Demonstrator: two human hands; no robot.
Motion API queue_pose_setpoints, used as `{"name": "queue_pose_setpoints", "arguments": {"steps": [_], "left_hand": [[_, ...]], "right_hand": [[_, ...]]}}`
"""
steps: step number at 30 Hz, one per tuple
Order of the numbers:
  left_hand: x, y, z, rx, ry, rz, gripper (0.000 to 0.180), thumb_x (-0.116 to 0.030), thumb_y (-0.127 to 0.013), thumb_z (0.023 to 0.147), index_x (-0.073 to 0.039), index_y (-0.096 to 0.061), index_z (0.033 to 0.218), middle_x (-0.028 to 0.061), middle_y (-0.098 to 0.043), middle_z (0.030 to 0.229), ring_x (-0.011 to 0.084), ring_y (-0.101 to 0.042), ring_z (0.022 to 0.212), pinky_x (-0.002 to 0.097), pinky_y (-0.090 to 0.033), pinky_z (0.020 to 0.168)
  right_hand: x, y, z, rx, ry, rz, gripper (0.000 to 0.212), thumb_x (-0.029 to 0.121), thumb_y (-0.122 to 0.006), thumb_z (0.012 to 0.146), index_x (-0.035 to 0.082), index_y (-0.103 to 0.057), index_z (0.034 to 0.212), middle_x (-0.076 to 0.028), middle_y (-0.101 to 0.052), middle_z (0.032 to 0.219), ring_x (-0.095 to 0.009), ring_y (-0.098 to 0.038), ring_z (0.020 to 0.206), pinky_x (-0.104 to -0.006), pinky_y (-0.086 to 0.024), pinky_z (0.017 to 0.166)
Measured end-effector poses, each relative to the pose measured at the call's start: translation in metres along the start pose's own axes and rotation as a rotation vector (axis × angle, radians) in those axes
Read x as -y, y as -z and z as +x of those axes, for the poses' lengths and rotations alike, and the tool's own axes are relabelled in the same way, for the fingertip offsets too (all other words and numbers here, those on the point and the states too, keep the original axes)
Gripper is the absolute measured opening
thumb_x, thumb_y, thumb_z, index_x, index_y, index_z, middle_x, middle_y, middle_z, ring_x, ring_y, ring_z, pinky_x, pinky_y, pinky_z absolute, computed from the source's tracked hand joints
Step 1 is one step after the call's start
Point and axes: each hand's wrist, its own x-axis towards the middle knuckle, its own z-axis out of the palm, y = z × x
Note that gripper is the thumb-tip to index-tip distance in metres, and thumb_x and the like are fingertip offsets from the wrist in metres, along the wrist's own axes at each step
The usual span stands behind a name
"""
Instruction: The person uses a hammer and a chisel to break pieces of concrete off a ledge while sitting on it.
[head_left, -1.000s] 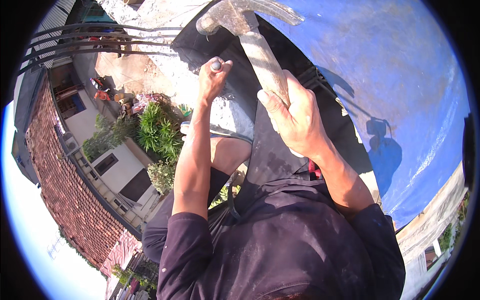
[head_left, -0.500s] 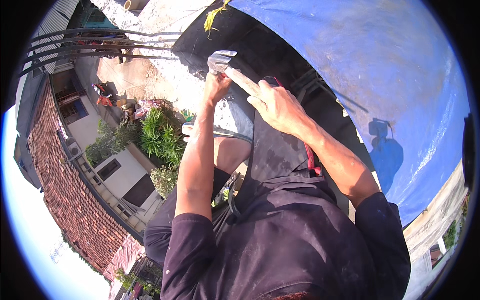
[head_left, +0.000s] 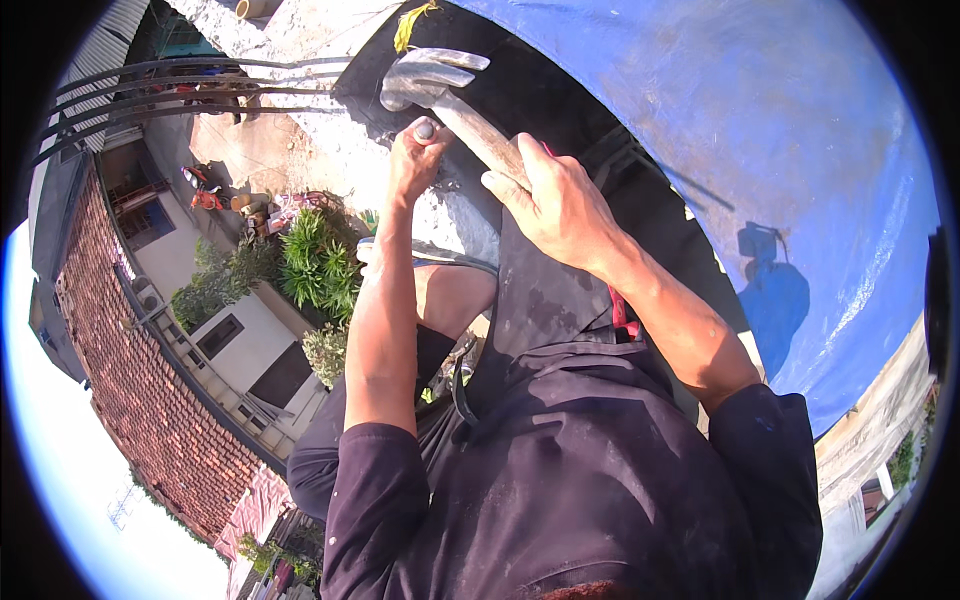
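Striking seems in hand — your left hand point(head_left: 411, 170) clenches a round-ended tool point(head_left: 424, 131) by the pale masonry point(head_left: 352, 140)'s edge, your right hand point(head_left: 560, 205) grips the hammer point(head_left: 475, 130); the next blow likely needs square aim.

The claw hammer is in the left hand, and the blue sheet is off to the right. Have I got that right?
Not quite: the right hand holds the claw hammer, as the head view shows. The blue sheet is off to the right.
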Motion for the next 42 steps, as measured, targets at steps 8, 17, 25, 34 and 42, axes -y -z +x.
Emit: {"name": "queue_pose_setpoints", "arguments": {"steps": [8,17,25,34,42], "left_hand": [[-0.011,0.001,-0.013,-0.008,0.022,0.011,0.027,-0.025,-0.069,0.093,-0.007,-0.057,0.077,-0.0018,-0.052,0.066,0.0102,-0.049,0.063,0.0312,-0.044,0.063],[-0.008,0.027,-0.012,-0.238,-0.058,-0.733,0.031,-0.013,-0.063,0.101,-0.011,-0.048,0.074,0.0001,-0.046,0.068,0.0118,-0.048,0.064,0.0321,-0.051,0.081],[-0.009,0.003,0.015,-0.084,0.083,-0.012,0.031,-0.023,-0.071,0.091,-0.006,-0.055,0.071,-0.0041,-0.051,0.062,0.0068,-0.045,0.06,0.0288,-0.04,0.057],[-0.025,0.05,-0.021,-0.459,-0.149,-0.764,0.029,-0.012,-0.062,0.101,-0.007,-0.052,0.075,0.0032,-0.054,0.075,0.0155,-0.054,0.074,0.039,-0.052,0.088],[-0.046,0.07,-0.039,-0.661,-0.202,-0.821,0.024,-0.014,-0.068,0.098,-0.007,-0.054,0.078,0.002,-0.056,0.074,0.0162,-0.056,0.073,0.0417,-0.053,0.093]], "right_hand": [[-0.043,-0.015,-0.004,0.103,-0.075,-0.055,0.035,0.027,-0.064,0.1,-0.004,-0.05,0.09,-0.028,-0.06,0.065,-0.046,-0.067,0.066,-0.0489,-0.047,0.054],[-0.041,0.008,-0.038,-0.058,-0.357,0.347,0.039,0.032,-0.063,0.101,-0.005,-0.053,0.095,-0.026,-0.06,0.071,-0.045,-0.064,0.067,-0.0454,-0.048,0.061],[-0.028,0.013,-0.034,-0.042,-0.158,0.168,0.043,0.032,-0.063,0.1,-0.01,-0.055,0.1,-0.031,-0.063,0.079,-0.049,-0.065,0.078,-0.0478,-0.049,0.064],[-0.014,-0.007,-0.012,-0.114,0.066,0.019,0.041,0.032,-0.065,0.099,-0.007,-0.052,0.1,-0.028,-0.061,0.071,-0.048,-0.064,0.068,-0.0509,-0.046,0.056],[-0.087,-0.091,0.047,0.393,-0.253,-0.378,0.032,0.022,-0.06,0.095,-0.009,-0.06,0.105,-0.031,-0.071,0.097,-0.048,-0.07,0.094,-0.0543,-0.057,0.085]]}}
